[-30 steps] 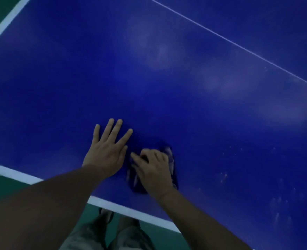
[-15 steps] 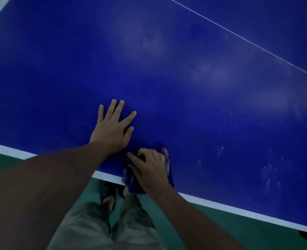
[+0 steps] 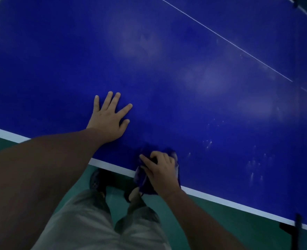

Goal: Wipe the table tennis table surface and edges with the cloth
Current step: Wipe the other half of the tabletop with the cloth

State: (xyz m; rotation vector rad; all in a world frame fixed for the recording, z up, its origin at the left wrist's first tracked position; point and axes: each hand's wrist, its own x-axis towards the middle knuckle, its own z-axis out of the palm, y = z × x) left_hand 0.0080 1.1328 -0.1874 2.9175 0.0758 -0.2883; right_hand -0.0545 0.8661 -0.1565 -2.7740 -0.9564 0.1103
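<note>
The blue table tennis table [image 3: 167,69] fills most of the view, with a white line along its near edge [image 3: 221,200]. My left hand [image 3: 109,118] lies flat on the surface with fingers spread. My right hand [image 3: 160,170] grips a bunched dark blue cloth [image 3: 142,179] right at the near edge, and part of the cloth hangs over the white line. The hand covers most of the cloth.
Pale smears [image 3: 208,78] and small white specks [image 3: 254,163] mark the surface to the right. A thin white centre line [image 3: 226,40] runs diagonally. A dark net post [image 3: 295,230] stands at the lower right edge. Green floor and my legs are below.
My right hand has pulled the cloth back from the surface to the near edge, so it now overhangs the white line. My left hand stayed flat on the table.
</note>
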